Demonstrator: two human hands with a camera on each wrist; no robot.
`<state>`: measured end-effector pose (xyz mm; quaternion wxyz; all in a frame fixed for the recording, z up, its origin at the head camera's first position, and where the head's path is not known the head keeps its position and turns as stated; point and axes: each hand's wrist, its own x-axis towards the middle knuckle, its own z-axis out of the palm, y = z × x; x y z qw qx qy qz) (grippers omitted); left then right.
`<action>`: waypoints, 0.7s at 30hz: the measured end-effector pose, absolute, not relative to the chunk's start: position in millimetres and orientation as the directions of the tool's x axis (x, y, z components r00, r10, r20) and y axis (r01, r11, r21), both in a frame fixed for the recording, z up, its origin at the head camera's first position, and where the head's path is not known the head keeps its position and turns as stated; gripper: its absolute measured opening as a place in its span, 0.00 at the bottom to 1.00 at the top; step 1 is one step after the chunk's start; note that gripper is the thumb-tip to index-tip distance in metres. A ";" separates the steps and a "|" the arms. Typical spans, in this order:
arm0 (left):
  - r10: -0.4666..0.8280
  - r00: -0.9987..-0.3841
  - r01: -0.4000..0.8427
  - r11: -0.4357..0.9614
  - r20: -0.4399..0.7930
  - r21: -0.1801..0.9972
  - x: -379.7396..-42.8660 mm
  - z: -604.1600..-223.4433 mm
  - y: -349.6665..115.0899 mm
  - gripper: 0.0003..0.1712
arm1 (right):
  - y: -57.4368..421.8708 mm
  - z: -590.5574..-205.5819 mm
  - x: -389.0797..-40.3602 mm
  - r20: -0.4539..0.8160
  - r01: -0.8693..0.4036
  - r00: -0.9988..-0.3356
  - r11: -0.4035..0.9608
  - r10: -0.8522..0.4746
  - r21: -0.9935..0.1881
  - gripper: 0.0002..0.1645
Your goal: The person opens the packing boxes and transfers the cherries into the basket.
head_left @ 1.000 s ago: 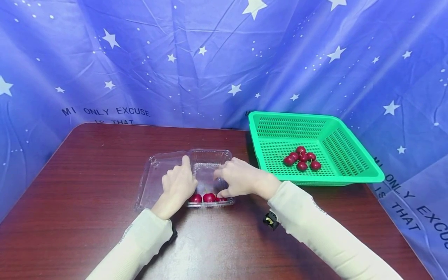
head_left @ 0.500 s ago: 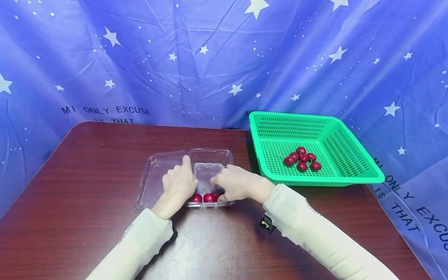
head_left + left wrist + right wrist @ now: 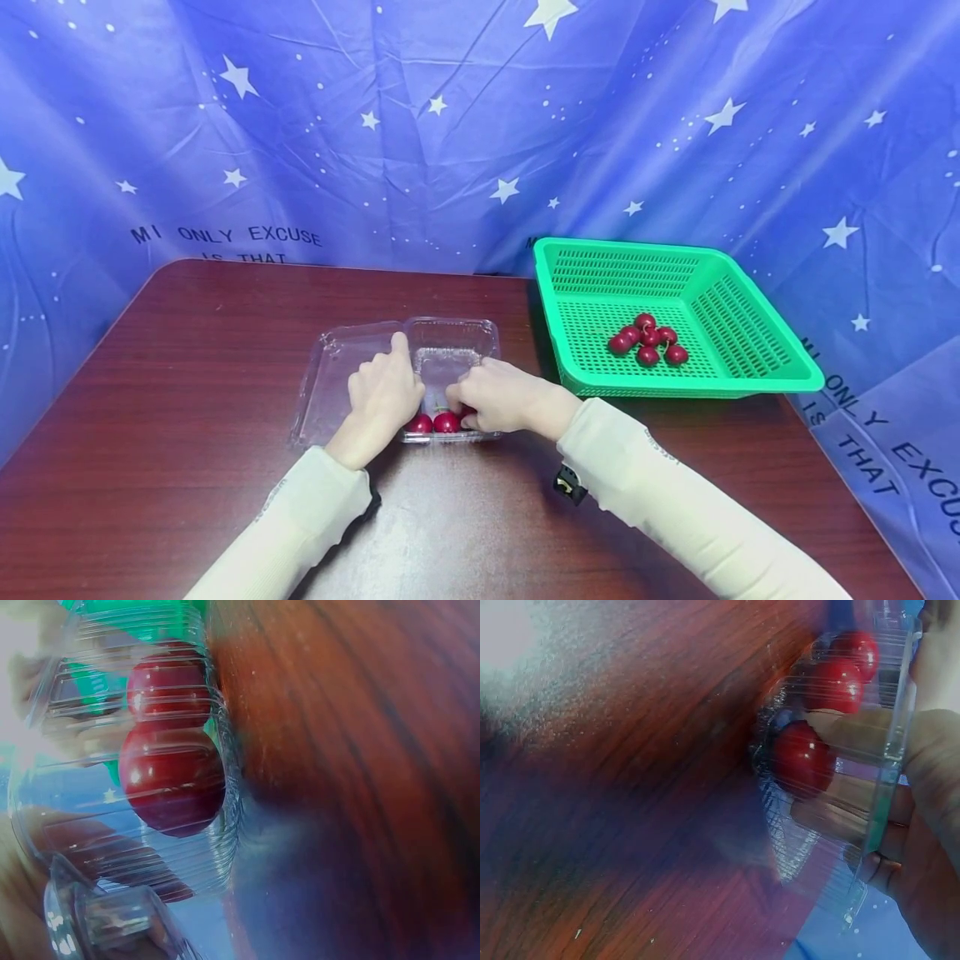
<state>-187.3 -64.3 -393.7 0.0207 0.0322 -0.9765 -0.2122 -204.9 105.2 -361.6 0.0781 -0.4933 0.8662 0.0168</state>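
Observation:
A clear plastic clamshell box (image 3: pixel 442 335) stands on the table, its lid (image 3: pixel 333 379) folded out to the left. My left hand (image 3: pixel 384 387) grips the box's left edge by the hinge, index finger pointing away from me. My right hand (image 3: pixel 498 396) reaches over the right rim, with thumb and fingers around a cherry (image 3: pixel 802 759) low at the front right corner. Two more cherries lie along the front wall, a middle cherry (image 3: pixel 447 422) and a left cherry (image 3: pixel 420 424). In the head view my right fingers mostly hide the held cherry.
A green plastic basket (image 3: pixel 697 385) stands at the back right, close to my right forearm, with several cherries (image 3: pixel 648 337) on its floor. The brown wooden table (image 3: pixel 202 400) ends at a blue star-patterned curtain (image 3: pixel 420 167) behind and on both sides.
My right hand has moved slightly left and lower into the box's front right corner. The middle cherry has shifted a little left. My left hand has stayed in place.

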 end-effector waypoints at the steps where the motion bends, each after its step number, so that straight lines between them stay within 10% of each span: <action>1: -0.071 -0.997 -0.053 0.908 0.028 0.415 -187.3 -393.7 -64.3 0.18 | 105.4 -361.8 -204.8 -0.145 -0.862 -0.494 0.505 -0.857 -0.046 0.05; 21: -0.064 -0.997 -0.045 0.910 0.032 0.412 -187.3 -394.2 -63.5 0.16 | 100.4 -365.2 -202.0 -0.172 -0.860 -0.501 0.509 -0.848 -0.004 0.07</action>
